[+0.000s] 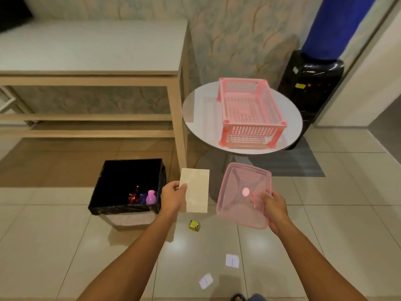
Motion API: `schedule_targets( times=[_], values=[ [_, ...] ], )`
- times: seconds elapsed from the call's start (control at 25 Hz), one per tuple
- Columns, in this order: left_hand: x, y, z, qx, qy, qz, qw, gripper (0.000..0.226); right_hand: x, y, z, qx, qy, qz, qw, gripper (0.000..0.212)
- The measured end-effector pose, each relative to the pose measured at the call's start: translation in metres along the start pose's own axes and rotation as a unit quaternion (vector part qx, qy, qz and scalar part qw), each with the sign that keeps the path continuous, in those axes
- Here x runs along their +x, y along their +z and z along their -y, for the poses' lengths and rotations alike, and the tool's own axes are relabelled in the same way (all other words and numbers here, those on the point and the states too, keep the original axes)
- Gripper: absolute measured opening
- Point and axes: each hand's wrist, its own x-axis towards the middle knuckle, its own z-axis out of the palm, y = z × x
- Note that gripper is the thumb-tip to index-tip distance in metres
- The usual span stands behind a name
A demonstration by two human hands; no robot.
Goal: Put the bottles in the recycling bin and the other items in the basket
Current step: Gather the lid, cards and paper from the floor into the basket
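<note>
My left hand (172,195) pinches a cream card (196,190) at its left edge, and my right hand (274,208) grips the rim of a clear pink container (240,192); both are held above the floor. The pink basket (249,111) stands empty on the round worktop (199,118) ahead. The bin (128,185), lined in black, sits on the floor to my left, with a purple bottle (151,197) and perhaps other bottles inside, too dark to tell. A small yellow box (194,225) lies on the floor between my arms.
</note>
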Motion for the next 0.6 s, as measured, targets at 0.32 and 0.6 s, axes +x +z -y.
schedule_targets(
  times=[0.32, 0.6],
  values=[
    [0.021, 0.069, -0.056, -0.057, 0.04, 0.063, 0.996, 0.012, 0.035, -0.04, 0.039, 0.035, -0.021, -0.026, 0.999, 0.014],
    [0.049, 0.177, -0.12, -0.089, 0.031, 0.033, 0.995, 0.014, 0.131, -0.108, 0.107, 0.051, -0.062, 0.002, 0.997, 0.012]
  ],
)
